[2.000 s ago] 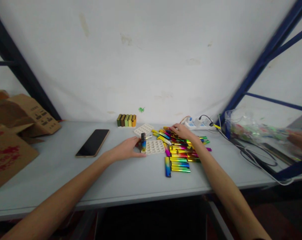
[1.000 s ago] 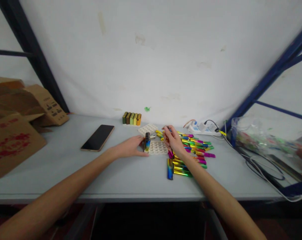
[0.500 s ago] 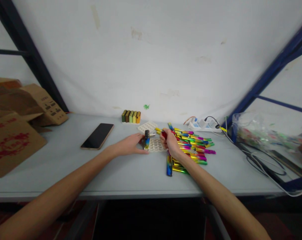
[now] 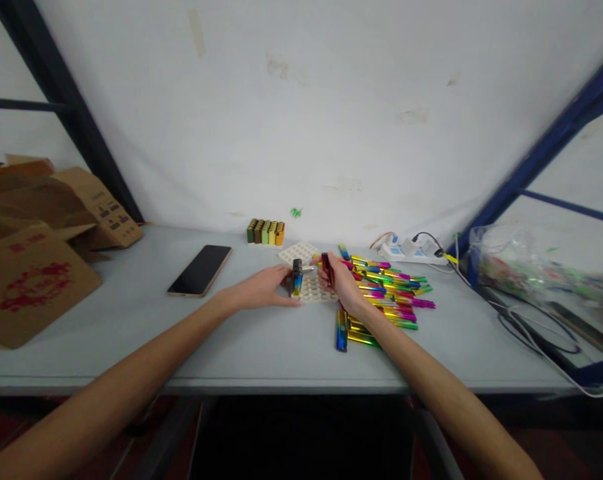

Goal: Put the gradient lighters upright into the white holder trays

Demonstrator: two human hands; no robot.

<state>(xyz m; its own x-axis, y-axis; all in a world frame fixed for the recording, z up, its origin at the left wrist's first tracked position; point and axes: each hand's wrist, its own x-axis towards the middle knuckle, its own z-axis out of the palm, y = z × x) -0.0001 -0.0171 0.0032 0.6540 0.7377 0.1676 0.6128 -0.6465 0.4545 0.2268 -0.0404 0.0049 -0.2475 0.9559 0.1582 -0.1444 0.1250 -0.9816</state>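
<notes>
On the grey surface (image 4: 261,347), your right hand (image 4: 344,283) has just brought the red lighter (image 4: 328,269) it grips nearly upright near the pocketed tray (image 4: 314,291), much like the standing lighters (image 4: 297,281) your left hand (image 4: 264,288) curves around, how tightly I cannot tell.

Light is soft, shadow deep beneath the table (image 4: 261,350), frame edges stretched.
</notes>
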